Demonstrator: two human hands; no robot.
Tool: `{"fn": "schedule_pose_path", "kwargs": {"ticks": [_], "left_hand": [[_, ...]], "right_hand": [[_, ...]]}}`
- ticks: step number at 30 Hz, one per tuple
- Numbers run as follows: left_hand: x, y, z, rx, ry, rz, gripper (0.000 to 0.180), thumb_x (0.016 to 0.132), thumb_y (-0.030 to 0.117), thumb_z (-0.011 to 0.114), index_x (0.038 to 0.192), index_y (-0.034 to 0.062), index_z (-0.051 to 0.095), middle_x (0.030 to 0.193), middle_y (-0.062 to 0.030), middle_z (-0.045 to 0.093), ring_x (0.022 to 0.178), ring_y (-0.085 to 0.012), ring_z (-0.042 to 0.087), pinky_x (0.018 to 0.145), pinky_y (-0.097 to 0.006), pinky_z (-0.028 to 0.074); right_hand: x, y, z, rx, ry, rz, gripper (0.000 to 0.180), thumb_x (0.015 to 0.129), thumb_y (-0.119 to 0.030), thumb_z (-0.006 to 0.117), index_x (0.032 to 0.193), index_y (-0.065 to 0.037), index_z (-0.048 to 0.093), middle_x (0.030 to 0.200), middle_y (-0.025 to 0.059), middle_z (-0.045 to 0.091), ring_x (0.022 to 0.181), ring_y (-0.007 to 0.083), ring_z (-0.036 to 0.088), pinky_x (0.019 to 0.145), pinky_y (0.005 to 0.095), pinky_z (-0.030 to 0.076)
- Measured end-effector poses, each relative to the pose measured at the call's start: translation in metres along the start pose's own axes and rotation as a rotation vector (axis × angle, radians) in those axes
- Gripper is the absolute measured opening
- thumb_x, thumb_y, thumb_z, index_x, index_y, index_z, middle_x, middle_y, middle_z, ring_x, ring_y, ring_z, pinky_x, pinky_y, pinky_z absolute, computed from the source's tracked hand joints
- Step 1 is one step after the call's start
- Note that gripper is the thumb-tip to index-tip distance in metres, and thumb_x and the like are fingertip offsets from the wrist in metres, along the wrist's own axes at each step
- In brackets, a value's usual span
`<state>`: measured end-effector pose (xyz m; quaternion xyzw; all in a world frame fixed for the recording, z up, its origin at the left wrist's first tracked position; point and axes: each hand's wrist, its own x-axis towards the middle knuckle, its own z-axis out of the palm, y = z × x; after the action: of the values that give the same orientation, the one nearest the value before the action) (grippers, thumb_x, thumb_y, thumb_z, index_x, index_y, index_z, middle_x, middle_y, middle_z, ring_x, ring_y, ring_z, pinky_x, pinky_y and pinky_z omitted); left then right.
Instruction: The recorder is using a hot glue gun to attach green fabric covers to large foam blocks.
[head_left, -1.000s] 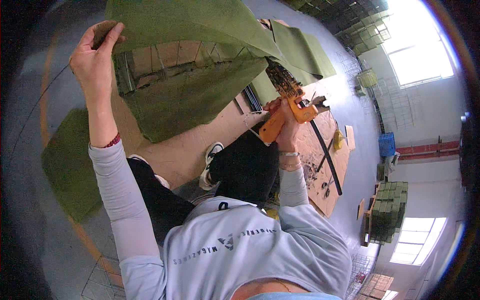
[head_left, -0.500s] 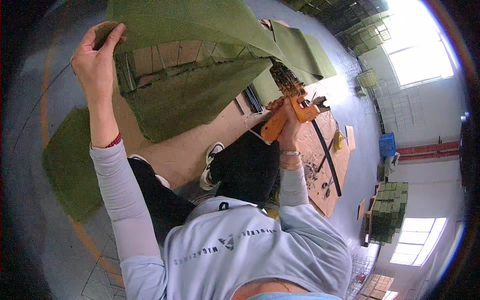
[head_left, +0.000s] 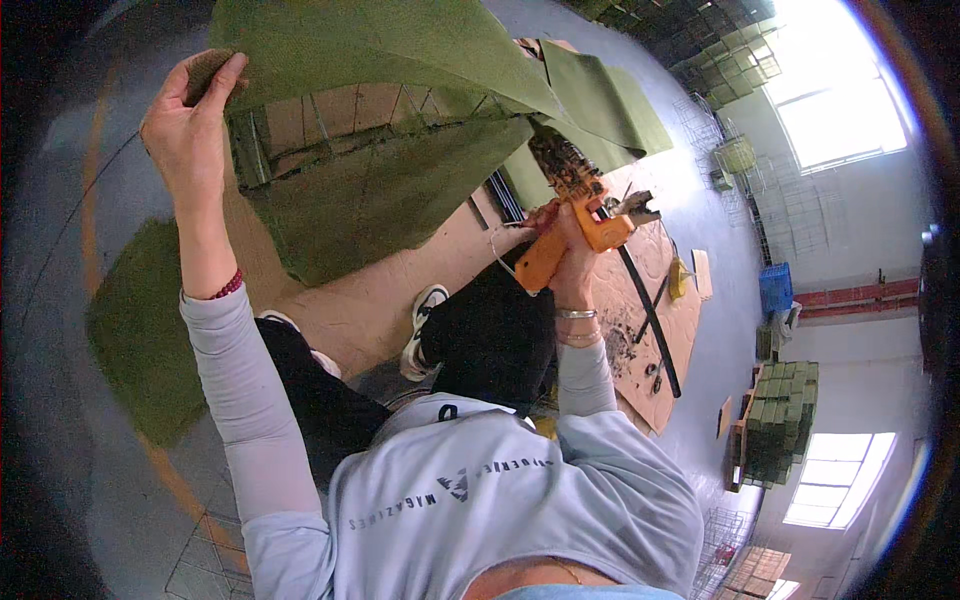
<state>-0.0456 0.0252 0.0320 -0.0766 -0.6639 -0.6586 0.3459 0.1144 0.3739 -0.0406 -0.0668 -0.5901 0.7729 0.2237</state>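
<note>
My left hand [head_left: 190, 130] is raised at the upper left, thumb and fingers pinching the edge of a green fabric sheet [head_left: 390, 45] and holding it up. My right hand [head_left: 572, 262] is wrapped round the handle of an orange glue gun [head_left: 545, 255] whose front is caked in black residue. Its nozzle points up and left, close to the edge of the fabric; whether it touches is not clear. Under the lifted sheet a wire frame [head_left: 320, 115] shows, with a dark line along its edge. A lower green panel [head_left: 380, 200] lies in front of it.
Brown cardboard [head_left: 340, 310] covers the floor around my feet. Black strips [head_left: 650, 320] and dark scraps [head_left: 625, 345] lie at the right. Another green piece [head_left: 145, 330] is on the floor at left. Stacked green bundles [head_left: 780, 425] and a blue crate [head_left: 773, 288] stand farther right.
The glue gun in my right hand has shifted slightly to the left along the fabric edge. My left hand has dipped a little, still pinching the sheet.
</note>
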Motion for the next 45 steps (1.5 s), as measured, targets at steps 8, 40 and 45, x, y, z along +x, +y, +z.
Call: {"fn": "schedule_pose_path", "kwargs": {"ticks": [8, 40, 45], "left_hand": [[0.000, -0.005, -0.004, 0.044, -0.060, -0.080, 0.023, 0.076, 0.015, 0.071, 0.093, 0.0024, 0.065, 0.090, -0.0031, 0.065, 0.082, -0.0090, 0.059, 0.077, -0.023, 0.044], [-0.002, 0.001, -0.002, 0.068, -0.021, 0.006, 0.018, 0.076, 0.015, 0.070, 0.087, 0.0009, 0.066, 0.078, -0.0027, 0.065, 0.071, -0.0080, 0.059, 0.068, -0.022, 0.045], [-0.004, -0.002, -0.003, 0.063, -0.012, -0.014, 0.019, 0.076, 0.015, 0.071, 0.087, 0.0013, 0.066, 0.078, -0.0026, 0.066, 0.071, -0.0081, 0.059, 0.069, -0.022, 0.045]], "right_hand": [[0.003, 0.000, -0.004, 0.021, 0.055, 0.020, 0.013, 0.087, -0.016, 0.057, 0.088, -0.004, 0.052, 0.075, 0.0050, 0.056, 0.067, 0.0148, 0.054, 0.063, 0.0279, 0.047], [-0.016, 0.009, 0.012, -0.002, -0.114, 0.085, 0.017, 0.087, -0.018, 0.056, 0.091, -0.003, 0.050, 0.077, 0.0064, 0.053, 0.071, 0.0178, 0.052, 0.067, 0.0322, 0.045], [-0.015, 0.014, 0.013, 0.037, -0.040, 0.080, 0.018, 0.087, -0.018, 0.056, 0.090, -0.002, 0.050, 0.077, 0.0066, 0.052, 0.070, 0.0187, 0.052, 0.068, 0.0334, 0.046]]}}
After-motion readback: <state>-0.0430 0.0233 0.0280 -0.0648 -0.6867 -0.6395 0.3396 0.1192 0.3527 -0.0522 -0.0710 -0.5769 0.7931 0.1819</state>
